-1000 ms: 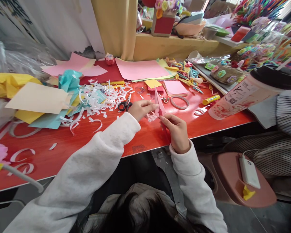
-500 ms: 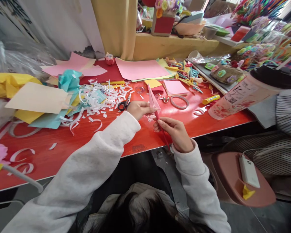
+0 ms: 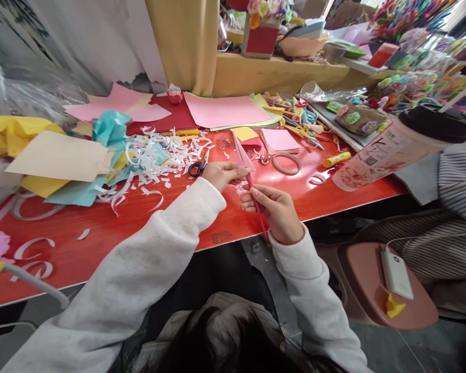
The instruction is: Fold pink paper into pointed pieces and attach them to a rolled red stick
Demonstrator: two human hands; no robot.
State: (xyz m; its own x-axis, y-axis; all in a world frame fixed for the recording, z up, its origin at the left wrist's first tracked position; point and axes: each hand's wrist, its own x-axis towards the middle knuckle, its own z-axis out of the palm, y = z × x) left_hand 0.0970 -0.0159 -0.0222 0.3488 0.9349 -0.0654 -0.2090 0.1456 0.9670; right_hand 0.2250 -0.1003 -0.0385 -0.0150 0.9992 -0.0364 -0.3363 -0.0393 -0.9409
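Above the front of the red table, my left hand (image 3: 224,174) pinches the lower part of a pink folded paper cone (image 3: 241,156), its pointed tip upward. Below it, my right hand (image 3: 275,208) has its fingers closed round a thin red stick (image 3: 260,217), which slants down past the table's edge. The stick's upper end meets the base of the cone; whether it goes inside is hidden by my fingers. Beside my left hand lie scissors with black handles (image 3: 196,168). Small squares of pink paper (image 3: 280,141) and yellow paper (image 3: 245,134) lie just beyond my hands.
White paper shreds (image 3: 151,155) and coloured sheets (image 3: 58,155) cover the left of the red table (image 3: 186,220). To the right stand a tall drink cup (image 3: 388,150), a yellow glue stick (image 3: 336,159) and a tape ring (image 3: 286,163). A power bank (image 3: 396,274) rests on a stool beside someone's striped clothing.
The paper cone and red stick have shifted slightly left, with the cone's tip leaning further left. My right hand has moved a little left too. Both grips stay closed.
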